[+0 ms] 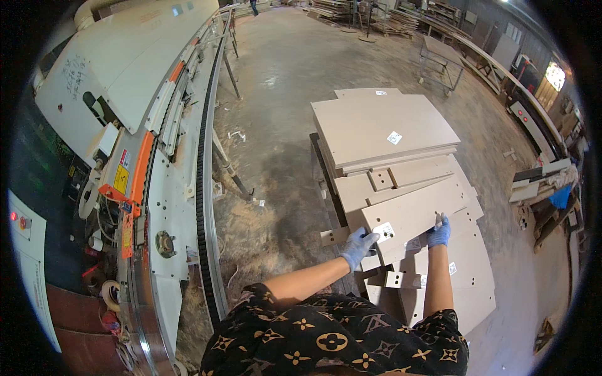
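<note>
Both of my hands wear thin blue gloves. A long beige board (411, 212) with dark drilled holes and a white label lies slanted over the stack, and I grip it on two sides. My left hand (357, 247) is closed on its left end, thumb on top by the label. At the near edge, toward the right, my right hand (440, 231) has the board between thumb and fingers. Beneath it lie more beige panels (469, 257), some labelled. A small drilled block (394, 279) sits just below the board.
Beyond the board rises a pile of wide beige panels (382, 128), with a shorter drilled piece (380, 180) nearer. A long machine (164, 207) with a black track runs along my left. On the right stand a metal-framed table (443, 53) and a cluttered bench (544, 188).
</note>
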The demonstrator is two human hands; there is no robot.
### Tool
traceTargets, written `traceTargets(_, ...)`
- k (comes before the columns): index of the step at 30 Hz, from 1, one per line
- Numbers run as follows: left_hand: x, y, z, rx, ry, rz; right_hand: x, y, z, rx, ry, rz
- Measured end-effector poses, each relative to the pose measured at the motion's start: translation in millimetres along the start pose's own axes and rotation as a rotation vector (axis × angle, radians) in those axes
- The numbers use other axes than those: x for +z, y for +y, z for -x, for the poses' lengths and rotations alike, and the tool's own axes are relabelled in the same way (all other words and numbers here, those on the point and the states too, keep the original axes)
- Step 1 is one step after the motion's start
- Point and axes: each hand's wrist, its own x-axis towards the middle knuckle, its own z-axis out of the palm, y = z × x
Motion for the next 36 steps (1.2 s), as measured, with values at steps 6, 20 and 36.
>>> traceTargets(6,-110.2,4.5,93.1,0.266,0.057,-0.040,51.4,37.3,122.5,0.371,-0.431,0.097)
traceTargets(20,-292.0,-39.5,433.4,0.389,1.593,-0.954,217.4,381.2,464.1,1.247,-0.985,0.775)
traceTargets(36,-448.2,-72.2,533.5,-0.684,1.849,-1.247,208.9,530.5,679.6,0.928,-1.646,1.146)
